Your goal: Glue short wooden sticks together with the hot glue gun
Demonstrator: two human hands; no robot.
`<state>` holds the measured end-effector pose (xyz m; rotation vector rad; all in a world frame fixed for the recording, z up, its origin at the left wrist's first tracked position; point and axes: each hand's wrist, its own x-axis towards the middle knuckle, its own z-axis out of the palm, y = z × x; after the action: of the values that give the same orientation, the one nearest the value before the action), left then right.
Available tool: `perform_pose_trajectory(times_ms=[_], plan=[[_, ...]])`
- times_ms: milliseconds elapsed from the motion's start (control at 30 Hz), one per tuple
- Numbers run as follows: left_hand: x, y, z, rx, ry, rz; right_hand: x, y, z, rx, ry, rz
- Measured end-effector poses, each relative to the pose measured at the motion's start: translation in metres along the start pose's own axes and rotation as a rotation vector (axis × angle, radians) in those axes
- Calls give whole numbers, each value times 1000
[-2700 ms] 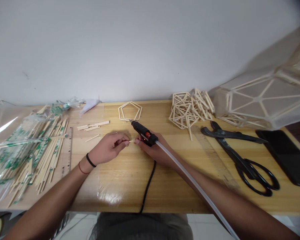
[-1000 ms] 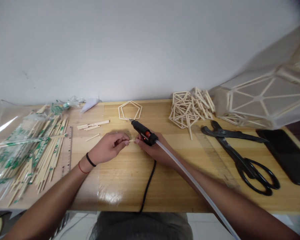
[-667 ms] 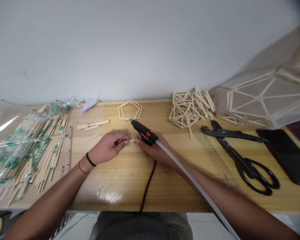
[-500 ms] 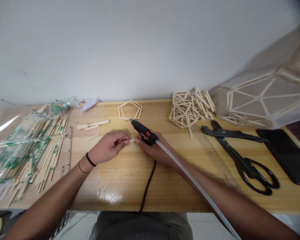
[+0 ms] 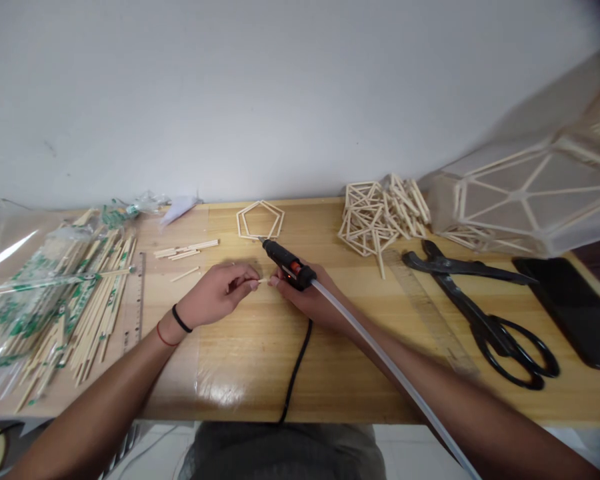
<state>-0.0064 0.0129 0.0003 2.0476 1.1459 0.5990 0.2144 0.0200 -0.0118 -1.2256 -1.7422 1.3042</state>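
Pale wooden short stick (image 5: 263, 281) sits pinched between both hands just above the middle of the light wooden desk (image 5: 330, 360), fingers of the left hand (image 5: 220, 293) closed on one end, thumb and forefinger of the right hand (image 5: 307, 303) closed on the other. Right hand also carries the black hot glue gun with orange trigger (image 5: 287, 265), nozzle pointing away toward the flat pentagon frame of pale sticks (image 5: 261, 221); clear glue stick (image 5: 380, 360) trails back along the forearm, black cord (image 5: 296, 373) drops off the desk edge. To do this well, judging by the grip: keep both pinches steady and the stick level, keep the hot nozzle off skin, mind the cord. Outward: loose cut sticks (image 5: 185, 252) left of centre, bagged chopsticks in green-printed wrappers (image 5: 55, 293) far left, pile of glued stick frames (image 5: 380, 217), large black scissors (image 5: 480, 313), clear ruler (image 5: 430, 313), black phone (image 5: 570, 310) right.
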Motion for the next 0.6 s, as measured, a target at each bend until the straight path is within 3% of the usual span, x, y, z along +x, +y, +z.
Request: perform_pose_trajectory(times_ms=[600], plan=[[0, 0, 0, -15, -5, -17, -1, -1, 0, 16, -1, 8]])
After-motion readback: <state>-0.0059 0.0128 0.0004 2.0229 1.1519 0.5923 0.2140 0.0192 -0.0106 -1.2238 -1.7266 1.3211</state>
